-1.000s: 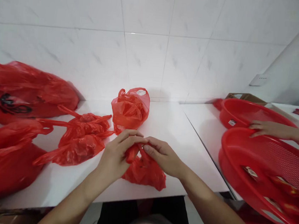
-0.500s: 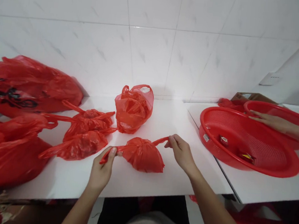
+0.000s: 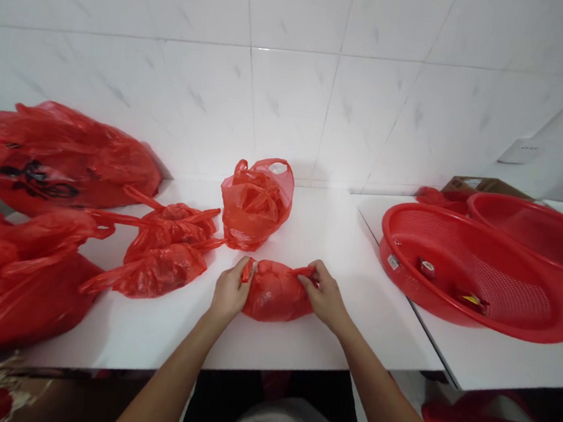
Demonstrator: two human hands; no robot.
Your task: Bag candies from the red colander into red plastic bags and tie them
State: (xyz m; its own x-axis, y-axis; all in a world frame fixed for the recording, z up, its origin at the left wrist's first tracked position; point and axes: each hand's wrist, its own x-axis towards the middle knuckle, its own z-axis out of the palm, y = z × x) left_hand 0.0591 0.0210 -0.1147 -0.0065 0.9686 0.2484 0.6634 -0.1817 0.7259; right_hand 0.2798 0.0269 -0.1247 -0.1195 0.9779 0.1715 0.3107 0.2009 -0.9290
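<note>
A small, filled red plastic bag (image 3: pixel 277 296) lies on the white table (image 3: pixel 328 340) in front of me. At its left end, my left hand (image 3: pixel 232 288) is closed on the bag's handle, with a bit of red plastic showing between thumb and fingers. My right hand (image 3: pixel 323 295) pinches the other handle at the top right of the bag. Just behind stands an open red bag (image 3: pixel 255 208) stuffed with crumpled red plastic. To the left, small knotted red bags (image 3: pixel 162 269) lie close together.
Two large, full red bags (image 3: pixel 13 277) take up the left side. At the right, a red basket (image 3: pixel 458 256) holds a few small packets, and another red basin (image 3: pixel 535 231) sits behind it beside a cardboard box (image 3: pixel 495 187). A tiled wall rises behind.
My hands have moved closer together, now against the bag's ends rather than out at the stretched handles. Another person's hand over the right basin has gone out of view.
</note>
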